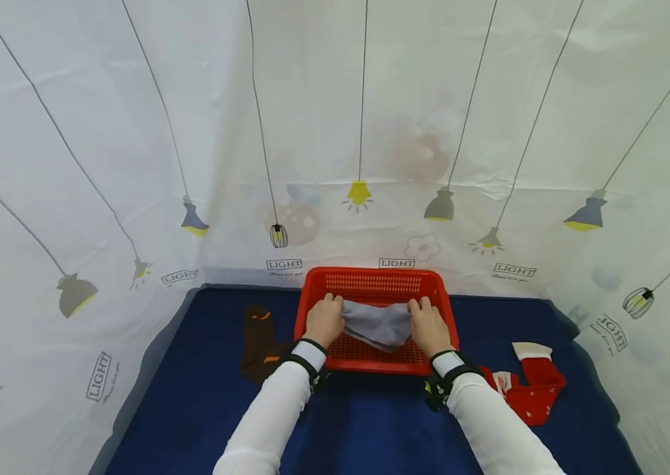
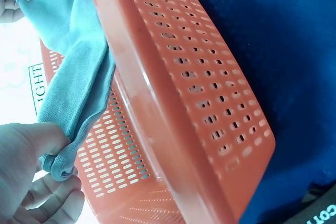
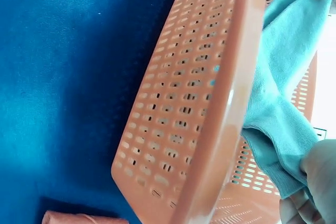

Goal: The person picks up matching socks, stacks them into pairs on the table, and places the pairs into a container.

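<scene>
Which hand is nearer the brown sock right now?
Left. The left hand is to the right of the brown sock, pinching the grey sock over the basket; the right hand pinches its other end, farther right.

White sheeting [image 1: 323, 99], lightly creased, encloses the dark blue table [image 1: 192, 409] on three sides, as viewed from where I stand. Thin printed cords descend the sheeting to pendant lamps: a yellow shade [image 1: 359, 194] near the middle, a grey shade [image 1: 440, 204] to its right, a blue shade [image 1: 587, 212] farther right, and a wire-caged bulb [image 1: 278, 236] to its left. Boxed lettering [image 1: 284, 264], reading "LIGHT", recurs along the lower part, near a faint flower outline [image 1: 422, 247]. A grey-blue band [image 1: 150, 369] borders the tabletop's left edge. Illumination is soft, cooler at left and slightly yellower at right.
</scene>
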Demonstrator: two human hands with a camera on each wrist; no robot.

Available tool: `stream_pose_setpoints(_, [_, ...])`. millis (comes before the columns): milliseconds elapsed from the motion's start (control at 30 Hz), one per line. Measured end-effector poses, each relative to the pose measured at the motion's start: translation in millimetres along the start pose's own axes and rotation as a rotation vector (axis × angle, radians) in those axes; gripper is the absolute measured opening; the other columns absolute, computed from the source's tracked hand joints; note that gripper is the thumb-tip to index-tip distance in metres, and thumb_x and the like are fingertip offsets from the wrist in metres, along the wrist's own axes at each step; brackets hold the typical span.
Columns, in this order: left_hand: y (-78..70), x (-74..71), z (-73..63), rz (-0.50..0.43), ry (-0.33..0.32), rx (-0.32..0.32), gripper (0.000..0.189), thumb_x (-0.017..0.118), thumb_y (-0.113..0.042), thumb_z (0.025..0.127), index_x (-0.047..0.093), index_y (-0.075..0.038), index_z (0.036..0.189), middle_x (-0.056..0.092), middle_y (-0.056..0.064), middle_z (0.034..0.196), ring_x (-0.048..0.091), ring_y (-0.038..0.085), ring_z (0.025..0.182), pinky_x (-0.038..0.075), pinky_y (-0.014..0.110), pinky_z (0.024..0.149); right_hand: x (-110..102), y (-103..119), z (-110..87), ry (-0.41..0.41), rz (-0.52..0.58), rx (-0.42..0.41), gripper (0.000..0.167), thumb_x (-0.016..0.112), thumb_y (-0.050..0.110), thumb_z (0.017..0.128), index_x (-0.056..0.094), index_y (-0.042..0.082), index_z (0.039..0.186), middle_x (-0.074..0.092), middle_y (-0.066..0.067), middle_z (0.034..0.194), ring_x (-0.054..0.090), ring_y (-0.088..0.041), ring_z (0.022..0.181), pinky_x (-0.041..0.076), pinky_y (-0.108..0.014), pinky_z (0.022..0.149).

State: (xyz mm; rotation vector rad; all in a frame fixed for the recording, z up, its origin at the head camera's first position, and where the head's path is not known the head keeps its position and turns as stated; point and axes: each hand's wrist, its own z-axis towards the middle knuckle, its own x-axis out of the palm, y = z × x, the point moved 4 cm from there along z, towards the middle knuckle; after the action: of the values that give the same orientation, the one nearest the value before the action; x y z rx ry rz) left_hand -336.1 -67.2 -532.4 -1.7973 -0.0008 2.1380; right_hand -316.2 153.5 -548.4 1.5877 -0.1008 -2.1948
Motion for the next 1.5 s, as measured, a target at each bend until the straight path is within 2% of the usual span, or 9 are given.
stream_pose_setpoints(300, [0.6,15.6,-1.0,0.037,0.076,-0.045,0.027,0.081,-0.010,0.088,0.073,-0.002,0.113,0.071,0.017,0.107,0.073,0.033,0.088,0.063,0.044,0.073,17.7,4.3,-8.9,0.007,0.004,0.022,0.012,0.065,-0.007,0.095,0.059,-0.001,0.103,0.056,-0.024,0.102,0.060,-0.039,0.075,0.059,-0.048,0.062])
stream_pose_setpoints(600, [-0.2,29.6,-1.6,0.076,0.086,-0.067,0.024,0.078,-0.009,0.091,0.074,-0.004,0.114,0.072,0.016,0.107,0.075,0.033,0.088,0.064,0.044,0.073,24.1,3.0,-16.4,0.037,0.051,0.028,0.013,0.063,-0.009,0.095,0.060,-0.001,0.105,0.054,-0.023,0.103,0.060,-0.038,0.077,0.057,-0.047,0.063])
stream_pose_setpoints(833, [-1.4,31.8,3.3,0.079,0.093,-0.074,0.023,0.078,-0.010,0.091,0.074,-0.003,0.113,0.072,0.016,0.106,0.074,0.033,0.087,0.064,0.044,0.073,28.7,0.1,-14.9,0.025,0.063,-0.008,0.017,0.062,-0.012,0.093,0.059,-0.001,0.104,0.053,-0.022,0.102,0.059,-0.038,0.078,0.055,-0.046,0.063])
stream_pose_setpoints(1067, [0.9,36.6,8.1,0.088,0.103,-0.090,0.024,0.077,-0.011,0.092,0.074,-0.003,0.114,0.071,0.016,0.109,0.074,0.033,0.090,0.064,0.044,0.075,34.1,0.4,-11.0,0.012,0.083,-0.004,0.019,0.063,-0.013,0.091,0.059,0.000,0.105,0.052,-0.021,0.101,0.059,-0.039,0.079,0.055,-0.048,0.064])
stream_pose_setpoints(1167, [1.8,37.3,8.9,0.095,0.102,-0.105,0.024,0.078,-0.012,0.092,0.074,-0.003,0.114,0.071,0.015,0.109,0.075,0.032,0.091,0.064,0.044,0.075,35.7,0.6,-9.6,0.043,0.096,0.010,0.021,0.063,-0.015,0.090,0.061,-0.001,0.106,0.052,-0.021,0.102,0.059,-0.039,0.079,0.055,-0.049,0.066])
stream_pose_setpoints(1367, [2.7,36.7,9.8,0.108,0.099,-0.126,0.025,0.078,-0.012,0.091,0.075,-0.002,0.114,0.072,0.015,0.109,0.075,0.032,0.089,0.064,0.043,0.074,35.7,-4.8,-8.8,0.171,0.081,0.095,0.024,0.063,-0.013,0.091,0.068,-0.004,0.113,0.056,-0.023,0.112,0.065,-0.039,0.089,0.058,-0.050,0.077])
stream_pose_setpoints(1500, [3.8,35.4,10.9,0.093,0.132,-0.145,0.028,0.078,-0.011,0.092,0.074,0.000,0.118,0.072,0.016,0.114,0.076,0.033,0.092,0.064,0.043,0.074,34.8,-7.1,-7.0,0.193,0.078,0.114,0.025,0.062,-0.011,0.091,0.070,-0.006,0.115,0.059,-0.025,0.114,0.067,-0.041,0.092,0.060,-0.051,0.080])
